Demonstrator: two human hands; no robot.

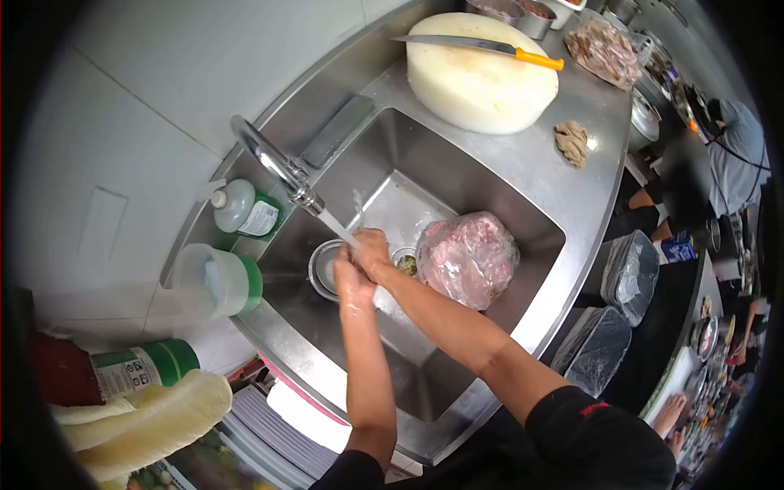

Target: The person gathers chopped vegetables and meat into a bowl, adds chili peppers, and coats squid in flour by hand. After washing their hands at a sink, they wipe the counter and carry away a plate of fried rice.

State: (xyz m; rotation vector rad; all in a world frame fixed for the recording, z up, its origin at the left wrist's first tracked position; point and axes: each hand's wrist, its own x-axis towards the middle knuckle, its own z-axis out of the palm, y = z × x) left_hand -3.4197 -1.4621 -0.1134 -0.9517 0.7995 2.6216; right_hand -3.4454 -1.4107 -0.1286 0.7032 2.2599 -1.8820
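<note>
My left hand [354, 280] and my right hand [373, 249] are wet and pressed together, fingers curled in, under the water stream [338, 228] from the tap [282, 174]. What lies between them, if anything, is hidden. Beside and partly behind my left hand is a round metal bowl [318, 278] inside the steel sink [482, 180]. To the right of my hands a clear plastic bag of raw pink meat [467, 253] rests in the basin. Food scraps [407, 265] sit in the drain, close to my right wrist.
A knife [514, 51] with an orange handle lies across a thick, pale round chopping block [482, 98]. Nearby are a crumpled cloth [571, 143] and another bag of meat [604, 53]. A soap bottle [245, 208] and plastic tub [216, 282] stand left. A person [731, 155] is at right.
</note>
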